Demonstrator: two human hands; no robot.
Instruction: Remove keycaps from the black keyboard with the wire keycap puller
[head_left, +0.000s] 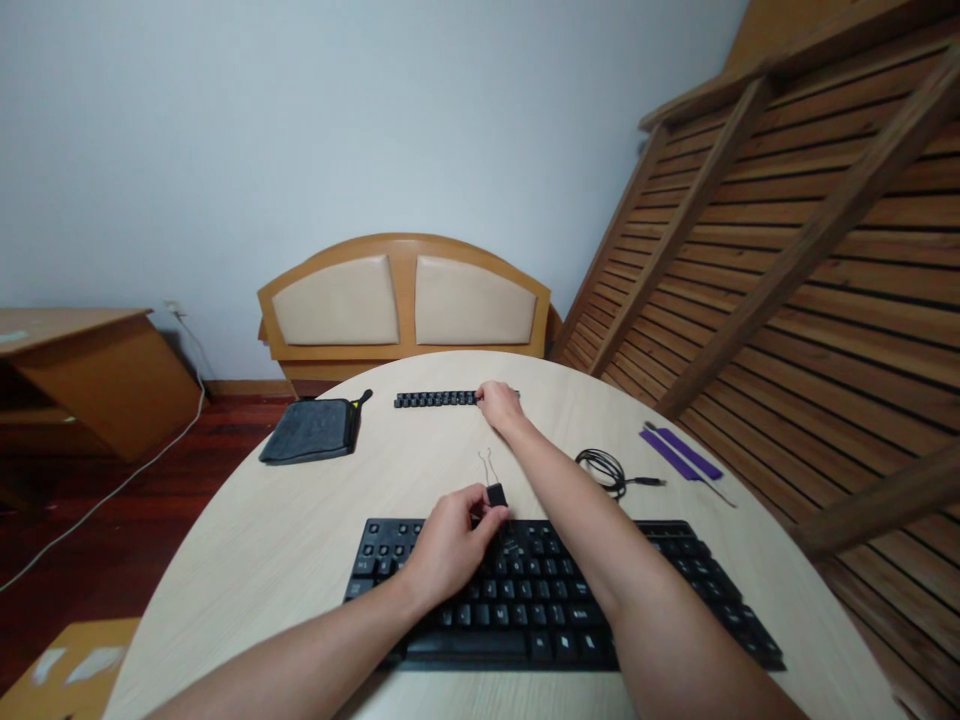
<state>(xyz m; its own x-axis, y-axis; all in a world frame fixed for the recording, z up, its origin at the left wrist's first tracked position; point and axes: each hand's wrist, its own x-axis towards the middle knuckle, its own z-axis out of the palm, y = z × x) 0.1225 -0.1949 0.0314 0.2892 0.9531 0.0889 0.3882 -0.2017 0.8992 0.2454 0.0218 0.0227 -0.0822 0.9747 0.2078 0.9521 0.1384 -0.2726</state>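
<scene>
My left hand (pixel 457 540) is closed around a wire keycap puller (pixel 496 494), its black handle between thumb and fingers and two thin wire prongs pointing away from me. It hovers over the upper part of a black keyboard (pixel 465 645), where some keys in the top rows are off and bare switch posts show. My right hand (pixel 499 405) reaches to the far side of the table, fingers pinched at the right part of a row of loose black keycaps (pixel 435 399). A keycap appears to be in that pinch, mostly hidden by the fingers.
The round pale table (pixel 262 550) also bears a dark zip pouch (pixel 311 430) at left. A coiled black USB cable (pixel 604 470) lies right of centre, near purple strips (pixel 679 455) with a thin metal tool (pixel 694 467). Wooden slats (pixel 787 270) lean at right.
</scene>
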